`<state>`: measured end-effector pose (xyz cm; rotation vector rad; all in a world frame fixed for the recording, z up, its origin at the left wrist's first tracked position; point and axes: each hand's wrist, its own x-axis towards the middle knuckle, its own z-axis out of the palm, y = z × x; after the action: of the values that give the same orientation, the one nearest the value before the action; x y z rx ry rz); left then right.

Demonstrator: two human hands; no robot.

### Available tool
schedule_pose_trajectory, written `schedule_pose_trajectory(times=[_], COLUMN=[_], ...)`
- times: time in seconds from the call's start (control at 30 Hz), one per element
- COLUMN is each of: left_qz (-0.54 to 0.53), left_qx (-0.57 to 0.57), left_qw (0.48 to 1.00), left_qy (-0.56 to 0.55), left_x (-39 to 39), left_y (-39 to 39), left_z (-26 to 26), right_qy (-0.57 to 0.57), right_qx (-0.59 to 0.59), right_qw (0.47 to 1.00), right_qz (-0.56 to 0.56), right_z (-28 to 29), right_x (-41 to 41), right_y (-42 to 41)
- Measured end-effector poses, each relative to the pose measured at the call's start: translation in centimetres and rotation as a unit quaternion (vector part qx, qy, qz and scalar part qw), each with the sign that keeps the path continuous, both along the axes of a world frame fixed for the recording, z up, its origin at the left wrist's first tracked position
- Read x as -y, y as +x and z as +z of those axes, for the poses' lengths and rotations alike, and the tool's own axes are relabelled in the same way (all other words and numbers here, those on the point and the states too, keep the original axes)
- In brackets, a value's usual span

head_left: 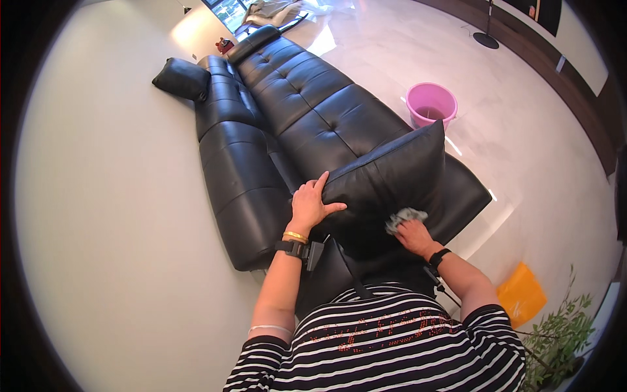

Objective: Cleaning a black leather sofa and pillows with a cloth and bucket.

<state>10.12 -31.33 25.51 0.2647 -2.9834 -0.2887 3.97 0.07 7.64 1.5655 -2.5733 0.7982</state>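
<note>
Upright on the near end of a black leather sofa (313, 112) stands a black leather cushion (392, 176). My left hand (309, 206) grips its left edge, thumb on the face turned to me and fingers by the upper corner. In my right hand (414, 235) is a crumpled grey-white cloth (406, 219), pressed against the lower part of the cushion's face. The cloth hides part of that hand's fingers. Dark shadow covers the cushion's lower edge.
A pink bucket (431, 105) holding dark liquid stands on the floor right of the sofa. Another black cushion (181, 78) rests on the far backrest. An orange bag (521, 294) and a leafy plant (558, 338) are at lower right. A pale wall (112, 196) runs along the left.
</note>
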Motion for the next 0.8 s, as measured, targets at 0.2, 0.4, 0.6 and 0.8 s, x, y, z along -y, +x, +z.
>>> schedule_pose_trajectory(times=[0.2, 0.4, 0.6, 0.8], left_qz=[-0.023, -0.014, 0.011, 0.0], left_qx=[0.049, 0.096, 0.165, 0.092], left_qw=[0.998, 0.983, 0.954, 0.961], left_qy=[0.013, 0.156, 0.249, 0.26], left_x=[0.3, 2.9, 2.3, 3.5], left_y=[-1.6, -1.8, -2.6, 1.3], left_z=[1.0, -0.2, 1.3, -1.2], right_qy=[0.157, -0.327, -0.301, -0.1], right_qx=[0.299, 0.138, 0.107, -0.092], right_qw=[0.804, 0.847, 0.943, 0.978], right_qz=[-0.489, -0.396, -0.093, 0.161], right_z=[-12.8, 8.3, 15.9, 7.8], right_x=[-12.9, -1.8, 12.1, 8.5], right_y=[-1.0, -8.2, -3.6, 2.9])
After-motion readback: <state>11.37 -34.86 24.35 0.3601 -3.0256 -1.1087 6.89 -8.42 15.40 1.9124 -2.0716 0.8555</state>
